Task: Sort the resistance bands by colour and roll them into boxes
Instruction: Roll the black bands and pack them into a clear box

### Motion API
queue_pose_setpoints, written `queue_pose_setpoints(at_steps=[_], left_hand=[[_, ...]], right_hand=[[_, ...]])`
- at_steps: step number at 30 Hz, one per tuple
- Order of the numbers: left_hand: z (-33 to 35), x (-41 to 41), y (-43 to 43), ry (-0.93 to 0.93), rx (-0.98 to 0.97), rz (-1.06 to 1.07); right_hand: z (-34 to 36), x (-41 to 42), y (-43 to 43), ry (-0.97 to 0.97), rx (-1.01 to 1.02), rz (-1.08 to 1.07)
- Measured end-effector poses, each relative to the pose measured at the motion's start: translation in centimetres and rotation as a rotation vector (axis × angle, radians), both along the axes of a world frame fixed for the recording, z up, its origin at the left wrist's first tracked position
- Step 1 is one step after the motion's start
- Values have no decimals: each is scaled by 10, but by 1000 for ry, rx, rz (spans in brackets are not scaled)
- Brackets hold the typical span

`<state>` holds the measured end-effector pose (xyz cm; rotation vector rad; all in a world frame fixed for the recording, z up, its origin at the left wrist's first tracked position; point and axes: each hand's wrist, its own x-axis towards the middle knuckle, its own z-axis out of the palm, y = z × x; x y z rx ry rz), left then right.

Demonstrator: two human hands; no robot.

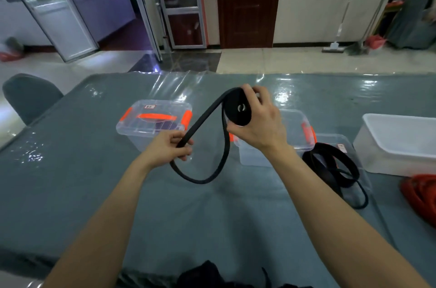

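Observation:
My right hand (259, 122) grips a partly rolled black resistance band (238, 108) above the table. The band's loose part (200, 122) runs down to my left hand (172, 146), which pinches it, and a loop hangs below to the cloth. A clear lidded box with orange latches (153, 120) stands behind my left hand. A second clear box (297, 132) sits behind my right wrist. More black bands (330, 167) lie in a heap to the right. Red bands (422, 195) lie at the right edge.
A white open tub (398, 143) stands at the far right. The table wears a grey cloth under clear plastic (94, 169). A grey chair (28, 96) stands at the left corner. Dark fabric (207, 273) shows at the near edge.

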<state>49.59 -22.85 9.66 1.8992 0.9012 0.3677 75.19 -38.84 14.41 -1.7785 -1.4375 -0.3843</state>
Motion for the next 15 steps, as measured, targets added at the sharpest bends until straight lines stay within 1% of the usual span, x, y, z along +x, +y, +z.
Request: queue_pose_setpoints(at_steps=[2, 3, 5, 7, 8, 11, 12, 13, 15], left_hand=[[-27, -13, 1, 134, 51, 34], [-41, -20, 0, 192, 37, 47], [-61, -32, -4, 279, -66, 31], [-68, -33, -11, 279, -144, -36], [-66, -28, -14, 221, -156, -47], [-43, 1, -21, -143, -155, 30], [-31, 13, -23, -226, -131, 47], [-20, 24, -25, -277, -103, 46], [-7, 42, -29, -320, -59, 25]], right_hand=[[-4, 1, 2, 26, 23, -31], [-6, 2, 3, 30, 26, -40], [-12, 0, 4, 16, 0, -44], [-23, -5, 2, -1, -55, -27], [-30, -8, 1, -5, -83, -10], [-52, -22, -3, -24, -157, 47], [-59, -27, -5, -28, -164, 57], [-63, -31, -6, -27, -164, 61], [-70, -37, -8, -29, -158, 65]])
